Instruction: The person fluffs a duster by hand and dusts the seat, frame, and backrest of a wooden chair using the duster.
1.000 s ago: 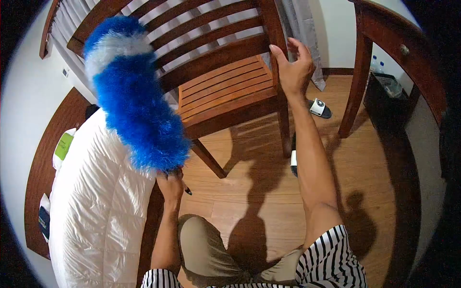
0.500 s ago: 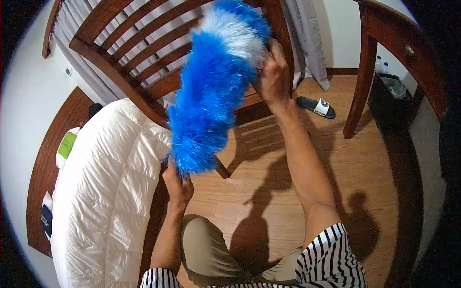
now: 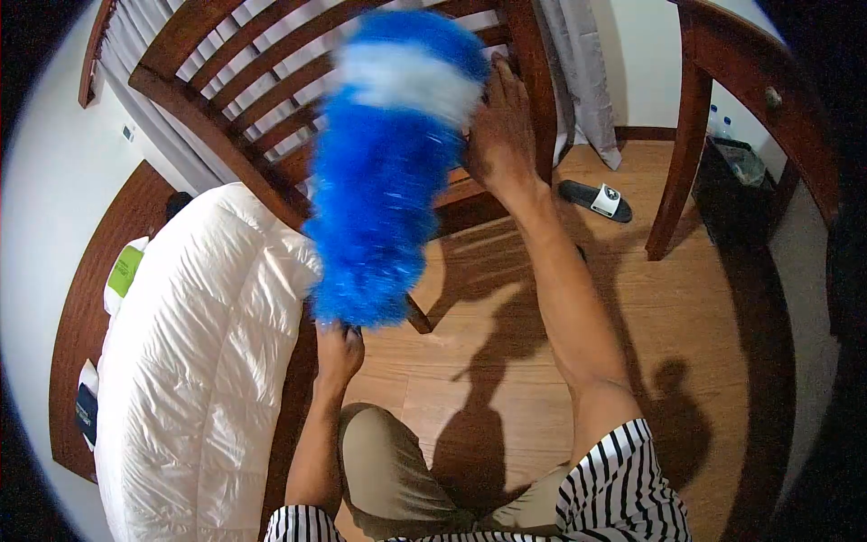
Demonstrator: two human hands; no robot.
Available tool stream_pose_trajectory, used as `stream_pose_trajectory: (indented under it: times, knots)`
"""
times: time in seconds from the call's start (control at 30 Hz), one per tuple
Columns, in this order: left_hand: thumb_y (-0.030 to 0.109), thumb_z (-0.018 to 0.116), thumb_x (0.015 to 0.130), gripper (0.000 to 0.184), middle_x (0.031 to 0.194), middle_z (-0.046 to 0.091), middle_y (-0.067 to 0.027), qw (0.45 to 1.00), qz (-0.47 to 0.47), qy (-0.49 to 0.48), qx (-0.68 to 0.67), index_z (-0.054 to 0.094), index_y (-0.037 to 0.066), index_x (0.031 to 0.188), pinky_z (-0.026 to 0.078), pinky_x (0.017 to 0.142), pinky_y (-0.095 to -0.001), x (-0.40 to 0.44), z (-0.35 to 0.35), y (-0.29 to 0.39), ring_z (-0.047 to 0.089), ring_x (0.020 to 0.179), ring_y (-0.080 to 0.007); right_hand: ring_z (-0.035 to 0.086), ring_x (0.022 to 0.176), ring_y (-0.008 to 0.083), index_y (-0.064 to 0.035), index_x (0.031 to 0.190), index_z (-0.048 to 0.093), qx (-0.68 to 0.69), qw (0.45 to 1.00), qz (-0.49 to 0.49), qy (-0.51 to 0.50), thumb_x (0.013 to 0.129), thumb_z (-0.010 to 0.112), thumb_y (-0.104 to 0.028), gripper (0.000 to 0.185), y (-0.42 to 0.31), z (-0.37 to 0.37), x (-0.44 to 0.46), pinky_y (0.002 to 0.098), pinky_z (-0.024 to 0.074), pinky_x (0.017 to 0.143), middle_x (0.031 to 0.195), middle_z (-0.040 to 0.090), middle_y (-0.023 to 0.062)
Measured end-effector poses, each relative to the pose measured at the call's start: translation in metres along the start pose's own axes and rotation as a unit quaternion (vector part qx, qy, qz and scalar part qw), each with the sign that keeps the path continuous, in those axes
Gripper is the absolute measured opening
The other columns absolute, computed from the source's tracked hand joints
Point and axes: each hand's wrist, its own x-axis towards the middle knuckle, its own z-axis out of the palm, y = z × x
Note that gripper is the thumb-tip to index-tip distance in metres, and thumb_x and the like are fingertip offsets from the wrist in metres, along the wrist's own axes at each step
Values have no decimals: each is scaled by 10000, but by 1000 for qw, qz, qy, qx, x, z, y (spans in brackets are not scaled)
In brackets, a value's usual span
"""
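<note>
A fluffy duster (image 3: 375, 199), blue with a white band near its far end, slants up in front of a dark wooden chair (image 3: 533, 81) with a slatted back. My left hand (image 3: 340, 350) is closed around the duster's near end; the handle itself is hidden by the hand and fibres. The duster is blurred and overlaps the chair's slats. My right hand (image 3: 501, 135) is beside the duster's upper right side, against the chair's right upright. Its fingers look stretched out, pointing up; the thumb side is partly covered by the fibres.
At left is a bed with a white quilt (image 3: 199, 361). A black-and-white slide sandal (image 3: 596, 200) lies on the wooden floor (image 3: 452, 361). To the right stand a wooden table (image 3: 691, 135) and a dark bin (image 3: 731, 194). Grey curtains (image 3: 578, 81) hang behind the chair.
The duster's far end has swung left and is more upright. My right hand has shifted slightly up and left, its fingers straighter. My left hand stays at the near end.
</note>
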Motion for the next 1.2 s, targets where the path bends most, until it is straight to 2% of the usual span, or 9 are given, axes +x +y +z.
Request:
stream_pose_trajectory:
  times: [0.13,0.17,0.23,0.37,0.6,0.73,1.03,1.1,1.2]
  knots:
    - [-28,510,908,285,859,616,-273,950,-202,-5,-236,548,-65,1188,512,694,-402,16,-10,22,562,653,-402,376,1394,408,-34,1377,519,-22,1000,-1,12,740,805,-200,717,-4,4,10,604,269,1153,1398,478,213]
    - [-7,502,940,264,851,630,-247,974,-128,16,-184,552,-56,1194,505,737,-402,22,-14,22,574,687,-343,386,1389,402,-46,1378,519,-29,999,15,-13,747,818,-195,714,-7,-1,12,581,277,1157,1386,490,202]
    - [0,503,943,240,865,645,-228,970,-151,39,-187,571,-52,1167,497,764,-403,2,-8,-1,583,729,-330,386,1396,397,-56,1360,532,-40,998,30,-46,745,834,-183,697,-10,-5,14,554,279,1167,1371,500,185]
    - [37,588,919,153,960,664,-215,917,-314,87,-228,649,-43,1033,461,834,-455,-21,7,-23,583,895,-398,389,1390,393,-69,1325,566,-41,998,21,-47,726,796,-161,648,-7,0,9,580,264,1170,1375,503,195]
    - [23,557,912,159,938,671,-222,986,-160,37,-25,650,-42,1023,474,824,-460,-14,1,-15,603,884,-436,346,1421,411,-154,1360,606,-35,998,0,-51,760,787,-213,629,-3,0,5,574,253,1178,1428,482,193]
    - [9,535,917,141,937,666,-223,957,-179,61,-221,626,-54,1005,487,799,-436,-1,4,-5,615,844,-413,325,1430,423,-141,1335,621,-21,998,-16,-51,771,787,-256,599,0,-3,4,582,250,1175,1451,465,194]
    - [-37,499,907,114,803,635,-195,934,-229,2,-273,594,-72,959,476,697,-389,4,-2,-1,582,704,-296,327,1434,432,-83,1308,611,-41,998,-27,-49,788,775,-264,575,1,0,0,594,236,1188,1481,444,205]
    - [-46,487,896,122,784,628,-193,943,-230,-42,-236,590,-74,954,473,678,-388,12,-15,13,555,677,-279,404,1390,409,-56,1270,626,-7,1000,-10,-10,802,756,-199,506,12,9,-1,550,300,1174,1430,500,206]
    - [-57,471,883,132,768,616,-181,946,-205,72,-241,591,-71,936,463,670,-377,25,-21,31,527,667,-286,518,1298,369,-28,1203,655,89,994,50,40,811,722,-90,403,11,1,6,472,407,1117,1326,586,194]
